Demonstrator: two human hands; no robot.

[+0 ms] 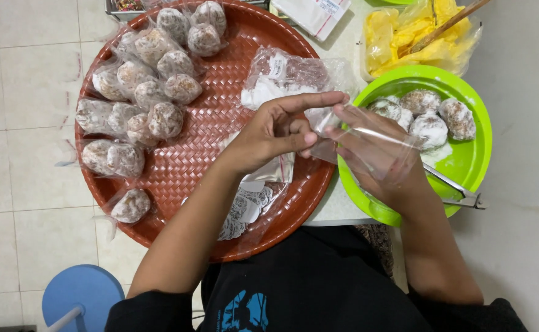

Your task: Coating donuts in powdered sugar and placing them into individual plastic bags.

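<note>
Clear plastic, a small empty bag (368,144), is stretched between both hands above the gap where the woven tray meets the green plate. The left hand (269,132) pinches the bag's mouth between thumb and forefinger, the forefinger stretched out straight over it. The right hand (377,157) lies partly behind the film, its fingers spread against the bag and closed on its other edge.

Under the left hand sits a round red-brown woven tray (220,178), and along its left side lie many bagged sweets (143,98), pale and powder-dusted, each sealed in clear wrap. A packet of spare bags (288,77) rests on the tray's right part, just beyond the fingertips. Near the left wrist lies a pile of round white stickers (245,206).

The green plate (466,163) holds four unwrapped powdered sweets (426,117), and metal tongs (457,190) rest across its near rim. Beyond it, a bag of yellow pieces (417,34) stands on the white counter (337,206)
</note>
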